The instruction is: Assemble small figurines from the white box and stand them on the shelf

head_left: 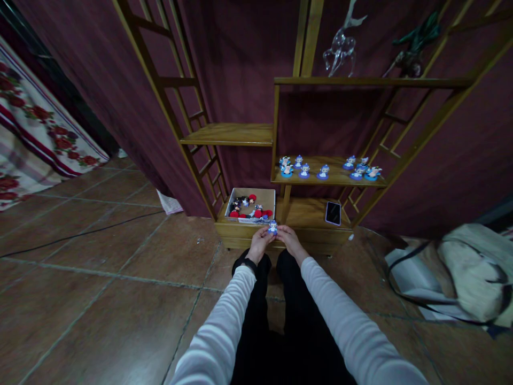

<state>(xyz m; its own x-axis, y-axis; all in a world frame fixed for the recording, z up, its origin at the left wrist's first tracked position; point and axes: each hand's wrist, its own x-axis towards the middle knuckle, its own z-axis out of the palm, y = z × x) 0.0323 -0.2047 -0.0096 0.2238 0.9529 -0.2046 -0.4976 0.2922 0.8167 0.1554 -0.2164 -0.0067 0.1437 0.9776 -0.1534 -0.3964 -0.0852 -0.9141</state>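
Between my two hands, in front of the low shelf, is a small purple and white figurine (272,226), upright. My left hand (259,240) pinches its left side, and my right hand (289,237) has its fingertips closed on the right side. Just beyond my hands stands an open cardboard box (272,199) holding several red, black and white figurines (245,202). On the shelf board above right (312,178), several similar blue and purple figurines stand in two groups, among them one purple figurine (323,171) near the middle.
A phone or tablet (333,213) lies on the bottom shelf. A clear deer ornament (340,48) and a dark green statue (414,48) stand on the top shelf. Bags (473,267) lie on the floor at right; a black cable (88,232) crosses the tiles at left.
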